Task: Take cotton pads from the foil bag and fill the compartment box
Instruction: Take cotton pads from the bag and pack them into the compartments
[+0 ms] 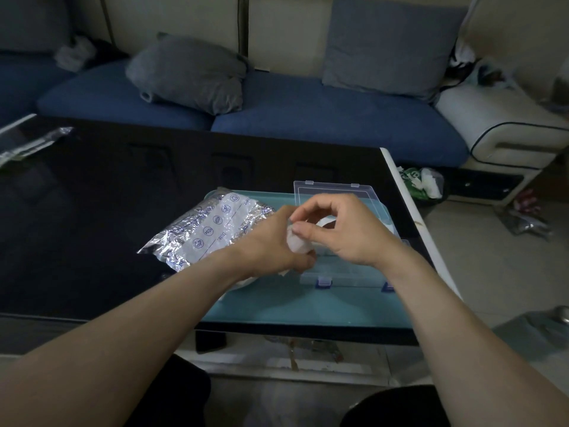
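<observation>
1. Left of centre, the foil bag [212, 229] lies crinkled on the dark table [92, 211], its right end over the teal tray [308, 306]. It looks thin and slippery — likely to slide if pulled one-handed.
2. The left hand [271, 245] sits just right of the bag, fingers curled around a small bunch of white cotton pads [297, 243].
3. The pads look soft, light and easily squashed — best taken by the edge, one at a time, with a gentle pinch.
4. The right hand [338, 229] meets the left, thumb and forefinger pinching the top of the bunch, apparently peeling one pad off.
5. Behind and under both hands, right of centre, stands the clear compartment box [345, 278] with its lid [332, 189] open; the hands hide how full it is.
</observation>
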Motion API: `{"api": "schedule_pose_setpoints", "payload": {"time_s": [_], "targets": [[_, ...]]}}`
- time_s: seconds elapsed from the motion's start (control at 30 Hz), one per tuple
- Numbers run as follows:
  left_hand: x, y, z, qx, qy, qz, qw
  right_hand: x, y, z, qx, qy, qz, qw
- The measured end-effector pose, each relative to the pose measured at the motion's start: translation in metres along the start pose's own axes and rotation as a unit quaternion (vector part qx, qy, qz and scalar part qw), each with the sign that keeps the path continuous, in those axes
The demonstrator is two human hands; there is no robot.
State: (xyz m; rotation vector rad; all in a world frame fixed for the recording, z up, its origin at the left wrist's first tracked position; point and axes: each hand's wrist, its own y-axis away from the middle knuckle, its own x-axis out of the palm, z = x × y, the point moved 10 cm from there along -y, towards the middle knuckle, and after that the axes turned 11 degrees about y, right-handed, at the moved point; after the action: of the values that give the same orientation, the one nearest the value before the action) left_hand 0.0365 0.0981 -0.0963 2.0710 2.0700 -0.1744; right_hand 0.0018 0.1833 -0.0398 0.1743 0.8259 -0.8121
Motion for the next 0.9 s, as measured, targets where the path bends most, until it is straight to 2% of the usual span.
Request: {"api": "schedule_pose_setpoints", "payload": {"time_s": [0.27,0.4,0.5,0.6,0.67,0.73,0.8,0.9], "targets": [[0.0,0.0,0.002,-0.021,-0.038,0.042,0.998,0.004,0.002,-0.004,0.015,0.061,0.053,0.997],[0.003,0.002,0.0,-0.027,-0.026,0.063,0.997,0.002,0.0,-0.006,0.024,0.059,0.03,0.997],[0.011,0.007,-0.005,-0.028,0.032,0.092,0.995,-0.008,-0.001,-0.009,0.033,0.043,-0.02,0.998],[0.015,0.01,-0.006,-0.031,0.101,0.11,0.988,-0.03,0.0,-0.009,0.023,-0.002,-0.114,0.993],[0.014,0.009,0.001,-0.054,0.167,0.098,0.98,-0.049,0.003,-0.008,0.01,-0.032,-0.191,0.981],[0.012,0.007,0.01,-0.089,0.25,0.075,0.961,-0.063,0.006,-0.009,0.0,-0.041,-0.232,0.972],[0.012,0.006,0.01,-0.105,0.312,0.068,0.942,-0.065,0.006,-0.008,-0.005,-0.049,-0.222,0.974],[0.016,0.008,0.007,-0.145,0.368,0.073,0.915,-0.051,0.004,-0.001,-0.006,-0.097,-0.155,0.983]]}}
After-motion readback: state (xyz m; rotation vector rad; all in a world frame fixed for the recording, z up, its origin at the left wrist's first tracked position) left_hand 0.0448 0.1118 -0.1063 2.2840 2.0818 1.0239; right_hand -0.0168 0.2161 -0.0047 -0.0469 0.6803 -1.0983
